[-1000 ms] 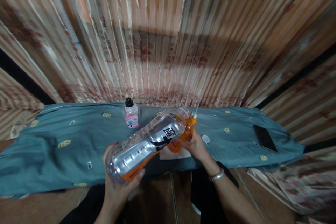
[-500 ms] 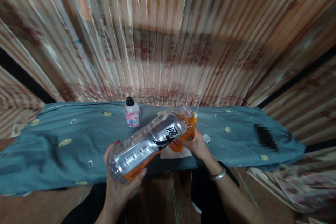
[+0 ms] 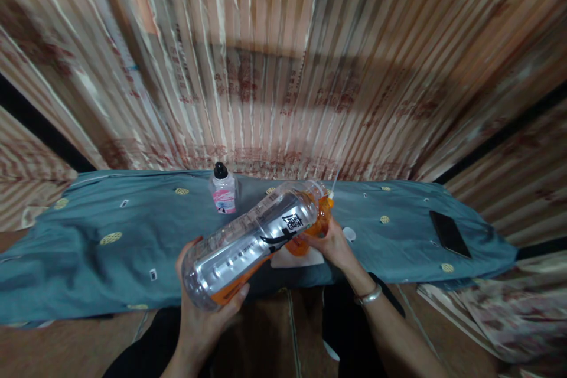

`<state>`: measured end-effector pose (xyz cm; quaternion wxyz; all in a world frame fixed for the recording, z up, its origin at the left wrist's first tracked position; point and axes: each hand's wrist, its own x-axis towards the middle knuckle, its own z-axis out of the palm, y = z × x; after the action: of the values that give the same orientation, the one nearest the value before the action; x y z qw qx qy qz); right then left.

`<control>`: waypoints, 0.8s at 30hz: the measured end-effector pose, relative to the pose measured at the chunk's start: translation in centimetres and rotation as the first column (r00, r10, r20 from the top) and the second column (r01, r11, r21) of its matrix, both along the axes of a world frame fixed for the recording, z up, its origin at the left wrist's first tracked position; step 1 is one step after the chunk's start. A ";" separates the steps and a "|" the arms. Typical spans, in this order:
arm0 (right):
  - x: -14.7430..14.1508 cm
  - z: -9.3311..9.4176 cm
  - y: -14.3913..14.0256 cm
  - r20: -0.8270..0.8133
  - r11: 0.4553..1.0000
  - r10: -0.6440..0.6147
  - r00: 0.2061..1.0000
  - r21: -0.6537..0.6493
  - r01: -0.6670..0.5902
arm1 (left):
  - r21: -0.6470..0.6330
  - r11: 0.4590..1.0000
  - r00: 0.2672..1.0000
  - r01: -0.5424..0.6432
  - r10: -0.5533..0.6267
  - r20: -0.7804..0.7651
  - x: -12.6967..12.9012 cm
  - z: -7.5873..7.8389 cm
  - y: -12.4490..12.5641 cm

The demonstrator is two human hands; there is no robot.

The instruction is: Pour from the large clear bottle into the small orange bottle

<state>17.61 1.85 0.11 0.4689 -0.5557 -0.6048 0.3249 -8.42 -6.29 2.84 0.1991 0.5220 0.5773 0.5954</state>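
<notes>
Large bottle label shows 1 bold black "魔".

Pretty dim on my feed, warm light from above. Broad shadow band across the striped curtain, glare on the clear bottle, and corners bend and smear badly.

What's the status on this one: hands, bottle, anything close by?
Left hand grips big bottle base, tilted. Right hand holds orange container at its mouth. White cap beside it.
</notes>
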 end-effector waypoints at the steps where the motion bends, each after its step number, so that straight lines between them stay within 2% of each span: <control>1: 0.0 0.0 0.0 -0.007 1.000 0.004 1.000 -0.006 -0.004 | 0.002 1.000 1.000 0.001 -0.001 -0.002 0.1 0.1 0.0; 6: 0.1 0.0 -0.1 -0.024 0.999 0.044 0.999 0.004 -0.044 | 0.009 1.000 0.999 -0.012 0.012 -0.046 0.0 0.2 -0.1; 18: 0.0 0.2 -0.1 0.023 1.000 -0.003 1.000 0.019 0.003 | -0.019 1.000 1.000 0.005 -0.004 0.026 0.3 0.8 -0.1; 24: 0.1 -0.1 0.0 0.019 1.000 0.013 1.000 0.024 -0.013 | -0.031 0.999 0.999 0.007 -0.006 0.052 0.3 0.9 -0.2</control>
<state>17.75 1.84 0.02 0.4677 -0.5490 -0.6168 0.3152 -8.13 -6.46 3.79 0.2240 0.5052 0.5795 0.5989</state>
